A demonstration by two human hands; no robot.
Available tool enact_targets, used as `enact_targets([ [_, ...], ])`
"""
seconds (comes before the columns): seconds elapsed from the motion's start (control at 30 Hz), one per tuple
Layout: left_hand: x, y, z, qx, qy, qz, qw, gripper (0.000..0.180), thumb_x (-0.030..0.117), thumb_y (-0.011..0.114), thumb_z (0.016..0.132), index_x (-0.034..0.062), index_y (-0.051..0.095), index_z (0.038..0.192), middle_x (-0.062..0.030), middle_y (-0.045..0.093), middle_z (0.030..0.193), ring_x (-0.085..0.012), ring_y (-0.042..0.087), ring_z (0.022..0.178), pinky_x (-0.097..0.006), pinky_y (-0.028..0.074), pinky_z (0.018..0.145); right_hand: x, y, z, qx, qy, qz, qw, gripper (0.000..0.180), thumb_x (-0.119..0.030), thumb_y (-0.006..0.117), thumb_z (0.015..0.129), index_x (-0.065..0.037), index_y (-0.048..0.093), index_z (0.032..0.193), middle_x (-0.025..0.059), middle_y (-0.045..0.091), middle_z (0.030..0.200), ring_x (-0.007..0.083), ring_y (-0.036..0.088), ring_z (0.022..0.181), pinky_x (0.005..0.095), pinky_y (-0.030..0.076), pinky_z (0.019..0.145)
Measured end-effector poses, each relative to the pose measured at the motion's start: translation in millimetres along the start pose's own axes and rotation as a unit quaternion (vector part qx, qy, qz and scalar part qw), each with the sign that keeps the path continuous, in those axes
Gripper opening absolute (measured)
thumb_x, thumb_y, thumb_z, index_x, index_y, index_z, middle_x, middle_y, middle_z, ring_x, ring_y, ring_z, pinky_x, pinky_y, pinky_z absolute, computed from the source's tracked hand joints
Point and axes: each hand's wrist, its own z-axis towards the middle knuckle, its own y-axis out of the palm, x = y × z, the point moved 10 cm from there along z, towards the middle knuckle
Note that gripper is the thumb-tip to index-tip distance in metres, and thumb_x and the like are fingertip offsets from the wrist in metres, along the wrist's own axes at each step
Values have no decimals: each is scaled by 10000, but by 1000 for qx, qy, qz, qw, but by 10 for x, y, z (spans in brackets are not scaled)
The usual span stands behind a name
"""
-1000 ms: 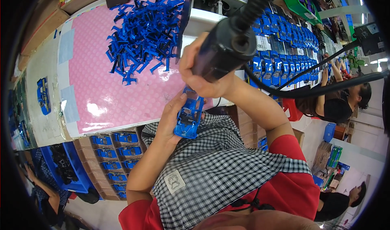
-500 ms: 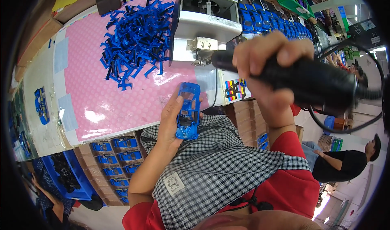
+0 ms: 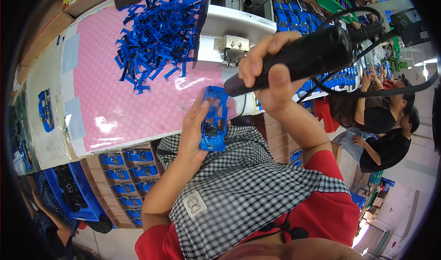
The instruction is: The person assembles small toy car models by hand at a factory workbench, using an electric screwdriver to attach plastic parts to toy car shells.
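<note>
My left hand (image 3: 192,127) is closed around a blue plastic toy car body (image 3: 214,138), hollow side up, just above my lap at the table's front edge. Dark and clear parts show inside it. A black corded electric screwdriver (image 3: 308,53) lies in the grip of my right hand (image 3: 275,78), fingers wrapped round its barrel. Its front end points left and down, close to the far end of the car body. I cannot make out whether they touch. Behind it stands a grey screw feeder (image 3: 243,23) with a metal block (image 3: 235,44) on its front.
A heap of small blue plastic parts (image 3: 156,39) lies on the pink mat (image 3: 105,108). Another blue car body (image 3: 46,111) rests at the left. Cardboard trays (image 3: 103,186) of car bodies sit below the table. The screwdriver's cable (image 3: 386,94) loops right. Other people (image 3: 386,150) are at right.
My right hand has drawn the screwdriver back from the feeder's metal block, bringing its tip near the car body. My left hand still holds the car body in nearly the same place.
</note>
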Motion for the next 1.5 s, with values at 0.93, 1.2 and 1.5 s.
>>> enact_targets([
  [0.93, 95, 22, 4, 14, -11, 32, 999, 495, 222, 523, 951, 51, 365, 1388, -64, 562, 1143, -126, 608, 885, -301, 576, 689, 343, 242, -49, -147, 4, 104, 984, 423, -343, 705, 825, -98, 395, 978, 58, 519, 709, 140, 537, 554, 290, 476, 552],
  [1.2, 294, -168, -365, -13, 15, 187, 982, 588, 187, 622, 896, 38, 358, 1400, -75, 540, 1233, -109, 577, 948, -273, 509, 805, 187, 11, -265, 56, 76, 207, 974, 502, -451, 732, 772, -131, 380, 931, 8, 442, 680, 120, 467, 501, 277, 429, 474],
  [1.5, 3380, -991, -1233, 241, 441, 814, 292, 592, 19, 655, 757, 45, 457, 1314, -150, 481, 1344, -346, 449, 1225, -410, 350, 1024, -182, -580, -643, 136, 16, 129, 982, 461, -418, 658, 834, -107, 353, 986, 35, 449, 718, 128, 472, 533, 274, 425, 540],
])
